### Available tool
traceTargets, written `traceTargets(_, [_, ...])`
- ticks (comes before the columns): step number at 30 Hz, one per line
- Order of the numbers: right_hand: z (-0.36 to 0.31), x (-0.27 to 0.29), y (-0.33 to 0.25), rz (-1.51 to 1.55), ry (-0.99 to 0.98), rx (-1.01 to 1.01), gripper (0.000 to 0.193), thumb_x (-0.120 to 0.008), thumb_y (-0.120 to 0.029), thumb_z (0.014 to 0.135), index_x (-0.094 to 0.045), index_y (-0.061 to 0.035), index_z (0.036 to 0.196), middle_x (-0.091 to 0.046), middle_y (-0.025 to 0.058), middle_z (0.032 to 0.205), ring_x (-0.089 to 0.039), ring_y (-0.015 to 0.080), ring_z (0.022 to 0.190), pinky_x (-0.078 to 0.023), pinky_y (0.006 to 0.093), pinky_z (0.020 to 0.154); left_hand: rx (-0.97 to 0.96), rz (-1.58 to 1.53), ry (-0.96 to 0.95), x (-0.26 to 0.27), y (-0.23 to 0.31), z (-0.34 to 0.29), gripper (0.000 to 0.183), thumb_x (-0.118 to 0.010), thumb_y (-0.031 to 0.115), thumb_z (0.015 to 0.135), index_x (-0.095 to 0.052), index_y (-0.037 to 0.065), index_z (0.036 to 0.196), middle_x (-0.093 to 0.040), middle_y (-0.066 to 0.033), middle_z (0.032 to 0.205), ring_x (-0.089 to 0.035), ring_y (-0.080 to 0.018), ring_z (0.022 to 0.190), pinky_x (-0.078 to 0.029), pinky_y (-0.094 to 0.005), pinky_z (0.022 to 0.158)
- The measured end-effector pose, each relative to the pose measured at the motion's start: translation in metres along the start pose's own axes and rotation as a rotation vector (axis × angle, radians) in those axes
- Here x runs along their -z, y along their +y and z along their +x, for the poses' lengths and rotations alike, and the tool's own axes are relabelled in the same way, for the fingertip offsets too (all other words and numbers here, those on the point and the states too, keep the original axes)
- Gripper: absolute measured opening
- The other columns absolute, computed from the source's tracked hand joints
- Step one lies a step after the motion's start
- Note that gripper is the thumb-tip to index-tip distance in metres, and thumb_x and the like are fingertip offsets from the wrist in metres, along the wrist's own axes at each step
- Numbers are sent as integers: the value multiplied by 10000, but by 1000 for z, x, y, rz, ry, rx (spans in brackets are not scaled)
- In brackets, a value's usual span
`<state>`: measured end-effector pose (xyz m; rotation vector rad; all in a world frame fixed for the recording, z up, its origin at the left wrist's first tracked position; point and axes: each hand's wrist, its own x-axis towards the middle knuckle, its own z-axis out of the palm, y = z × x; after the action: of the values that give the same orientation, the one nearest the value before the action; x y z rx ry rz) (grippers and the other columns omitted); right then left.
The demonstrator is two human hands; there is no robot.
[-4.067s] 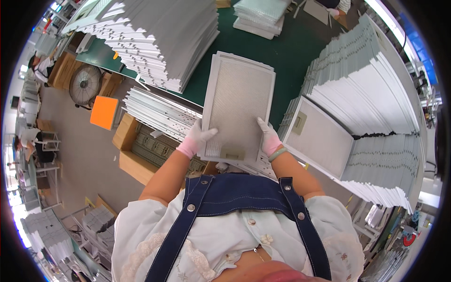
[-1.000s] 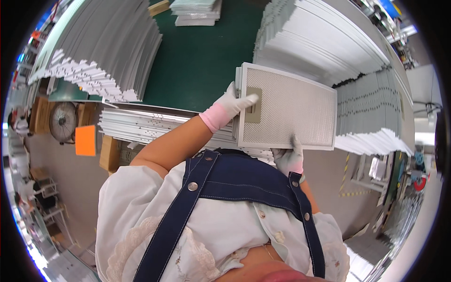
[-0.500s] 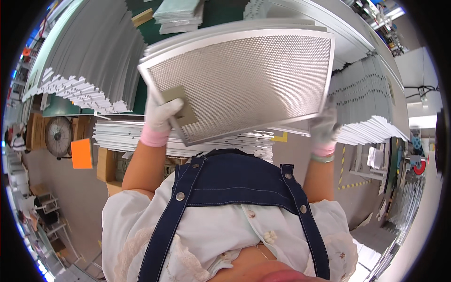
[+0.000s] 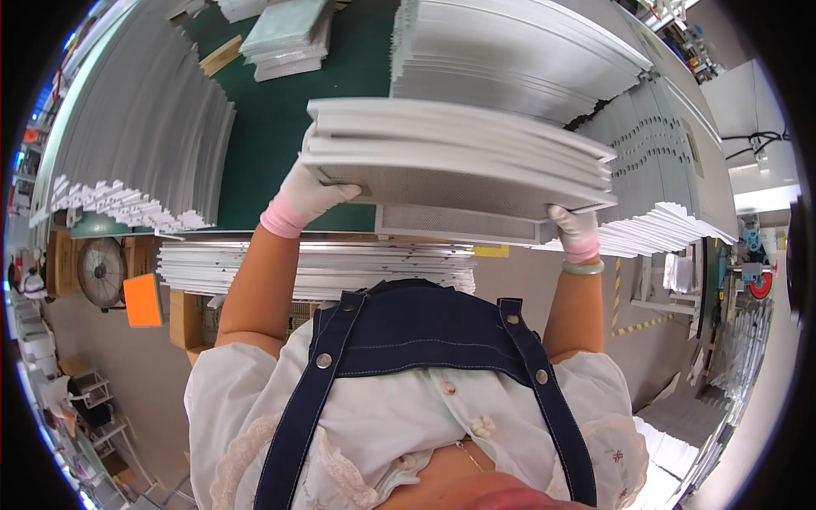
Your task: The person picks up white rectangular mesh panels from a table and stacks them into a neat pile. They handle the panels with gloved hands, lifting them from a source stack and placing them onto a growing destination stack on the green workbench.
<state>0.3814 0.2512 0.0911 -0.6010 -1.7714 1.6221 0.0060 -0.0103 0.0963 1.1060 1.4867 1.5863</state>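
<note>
Head view shows you, with both white-gloved hands, holding a bundle of white-framed mesh panels (image 4: 459,140) in front of your chest, tilted so that its long edges face you. Your left hand (image 4: 310,200) is closed around the left end, with its thumb on the mesh face of the lowest panel; your right hand (image 4: 578,229) grips the lower right corner. How the hidden fingers are placed, I cannot tell. The bundle is above the near side of a green table (image 4: 289,110), and another mesh panel (image 4: 459,225) shows just below it; what this one rests on is not clear.

Around you the space is narrow. A tall left stack (image 4: 144,127) of panels stands to the left, a back stack (image 4: 518,59) is directly beyond the bundle, and a right stack (image 4: 650,144) comes near to your right hand. Between the left and back stacks lie wrapped packages (image 4: 289,34), with a small tan block (image 4: 221,56) beside them. A row of white panels (image 4: 314,263) is between your body and the table. As for labels, beside your left thumb there is a beige patch (image 4: 364,189); it is too small to read anything on it.
</note>
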Motion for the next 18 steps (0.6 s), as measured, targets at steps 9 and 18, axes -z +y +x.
traceTargets(9, [-7, 1, 79, 93, -19, -128, 576, -817, -134, 761, -551, -10, 1257, -614, 48, 1155, -562, 154, 1072, -456, 309, 942, -402, 365, 2, -20, -57, 33, 822, -852, 293, 656, -483, 1, 1330, -561, -85, 1274, -499, -222, 1229, -373, -391, 1072])
traceTargets(18, [-1, -3, 99, 42, 51, -85, 654, -865, -252, 724, -550, -16, 1246, -621, 64, 1160, -565, 170, 1088, -460, 330, 954, -366, 535, 76, -10, -98, 21, 331, -643, 198, 799, -642, 35, 1087, -663, -85, 1033, -640, -253, 944, -506, -357, 858])
